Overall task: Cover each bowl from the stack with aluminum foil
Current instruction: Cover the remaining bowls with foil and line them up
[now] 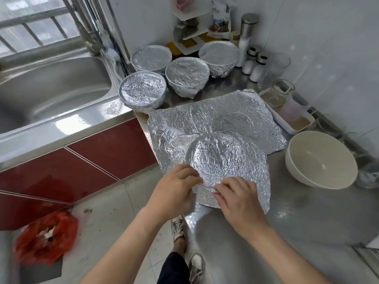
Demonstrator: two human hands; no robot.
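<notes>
Foil sheet (260, 181), crinkled all over, draped across a bowl (221, 160) at the near edge of the steel counter (307, 222), round rim showing through as a raised outline, loose corner hanging down on the right. Left hand (174, 187) at the near-left of that rim, fingers curled and pinching the foil. Right hand (238, 198) just beside it at the near rim, fingers bent down onto the sheet and gripping it as well. Hands close together, not touching. Behind them, flat on the counter, a second foil sheet (225, 117) with a faint ring pressed into it, its near edge overlapped by the draped one. Farther back, toward the sink (51, 85), four wrapped bowls in a loose cluster: back-left covered bowl (151, 58), back-right covered bowl (219, 55), middle covered bowl (187, 75), front-left covered bowl (142, 90) at the counter's corner. Well apart to the right of the hands, an uncovered white bowl (320, 158), upright. Beyond it a white tray (295, 130) with a translucent cup (291, 107) standing in it. Against the wall, two shakers (256, 64) with dark caps and white contents, a tall steel canister (247, 33), a printed pouch (220, 19), its print too blurred to read. On the floor, a red plastic bag (45, 240). Below the counter edge, patterned shoes (178, 226), dark marks not legible as writing.
</notes>
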